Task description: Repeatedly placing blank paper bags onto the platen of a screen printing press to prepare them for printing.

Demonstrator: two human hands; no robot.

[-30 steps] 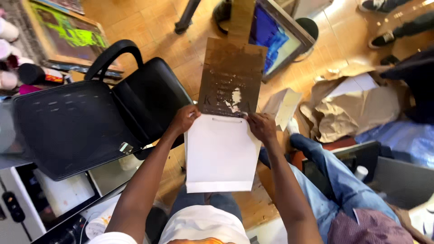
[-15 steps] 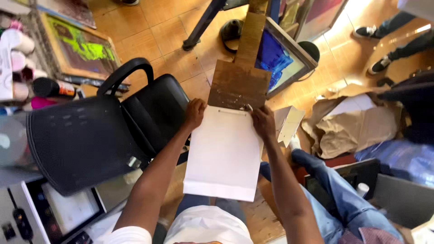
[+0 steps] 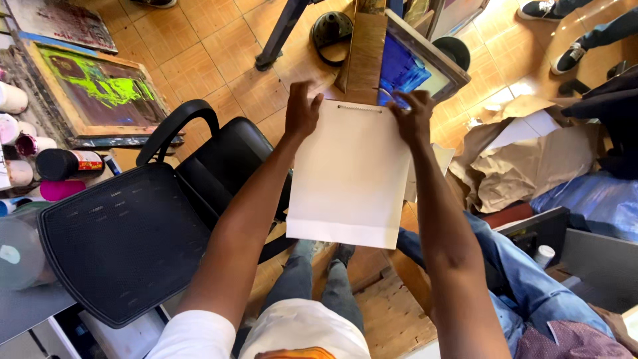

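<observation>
Fingers [image 3: 297,100] of both hands closed around top corners of white paper bag [image 3: 349,176]

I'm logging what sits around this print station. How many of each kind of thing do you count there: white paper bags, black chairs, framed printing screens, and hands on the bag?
White paper bag: 1
Black chair: 1
Framed printing screens: 2, green-inked screen and blue screen
Hands on the bag: 2, left hand and right hand
Total: 6
</observation>
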